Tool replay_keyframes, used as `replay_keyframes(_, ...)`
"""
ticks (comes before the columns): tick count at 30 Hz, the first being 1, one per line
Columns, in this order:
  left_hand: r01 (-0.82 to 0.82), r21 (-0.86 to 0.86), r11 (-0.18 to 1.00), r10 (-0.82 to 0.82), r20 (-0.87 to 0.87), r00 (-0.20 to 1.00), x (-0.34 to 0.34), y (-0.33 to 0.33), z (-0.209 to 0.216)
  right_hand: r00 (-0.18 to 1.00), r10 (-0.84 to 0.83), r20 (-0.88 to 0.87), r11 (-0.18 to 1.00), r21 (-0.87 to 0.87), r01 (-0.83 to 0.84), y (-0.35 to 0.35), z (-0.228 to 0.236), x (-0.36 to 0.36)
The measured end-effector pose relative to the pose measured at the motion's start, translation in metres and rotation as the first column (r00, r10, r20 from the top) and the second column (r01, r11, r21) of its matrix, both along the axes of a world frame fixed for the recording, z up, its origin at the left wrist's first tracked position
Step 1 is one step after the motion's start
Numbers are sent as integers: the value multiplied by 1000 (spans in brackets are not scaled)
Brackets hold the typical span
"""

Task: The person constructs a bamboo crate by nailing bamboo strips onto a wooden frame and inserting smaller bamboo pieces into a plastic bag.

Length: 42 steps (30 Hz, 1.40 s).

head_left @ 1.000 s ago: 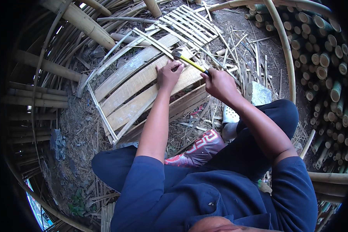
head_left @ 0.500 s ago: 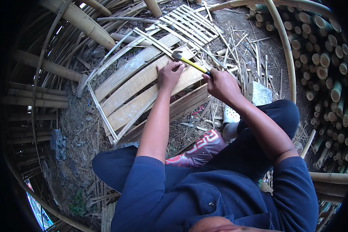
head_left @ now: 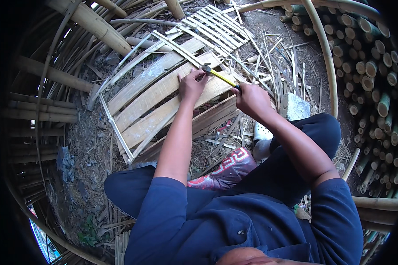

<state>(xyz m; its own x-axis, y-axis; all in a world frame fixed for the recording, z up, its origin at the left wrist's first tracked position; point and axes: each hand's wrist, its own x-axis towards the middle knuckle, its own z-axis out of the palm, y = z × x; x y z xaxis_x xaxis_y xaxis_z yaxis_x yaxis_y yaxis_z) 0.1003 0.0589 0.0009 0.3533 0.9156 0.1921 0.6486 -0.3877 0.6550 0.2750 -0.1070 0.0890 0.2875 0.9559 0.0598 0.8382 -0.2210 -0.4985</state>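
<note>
My right hand [head_left: 254,101] is wrapped round the dark grip of a hammer [head_left: 223,78] with a yellow handle. The hammer's head is just beside the fingertips of my left hand [head_left: 191,88]. Thumb and finger of that left hand are pinched together on top of a wooden crate [head_left: 148,111] made of spaced planks; whatever is between them is too small to make out. A pale bamboo strip frame [head_left: 177,49] lies across the crate, and one of its strips ends near the pinched fingers.
A slatted bamboo panel [head_left: 216,27] lies beyond the crate. Cut bamboo poles [head_left: 376,70] are stacked at the right. Near my right knee is a pale stone block [head_left: 295,107]. Bamboo scraps litter the ground, and a printed red and dark sack [head_left: 230,170] lies by my legs.
The hammer's head has shifted slightly to the right and nearer to me, close to my left fingertips. My left hand has barely moved.
</note>
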Motion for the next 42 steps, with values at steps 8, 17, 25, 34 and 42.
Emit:
replay_keyframes(8,-39,101,994,37,19,999,-3,2,-11,999,14,-49,999,-29,-15,-1,16,-6)
replay_keyframes(17,-17,99,995,19,-14,1000,-6,5,-14,997,-29,-70,994,-106,22,3,17,-1)
replay_keyframes(25,38,119,992,-38,0,999,-7,2,-8,988,-78,-130,982,-180,54,7,23,2)
replay_keyframes(34,39,-56,998,-34,102,994,-17,16,-10,994,-39,-103,991,-130,25,2,16,0)
replay_keyframes(42,368,81,926,-365,-50,929,-40,27,-1,992,-56,-111,991,-128,41,2,22,7)
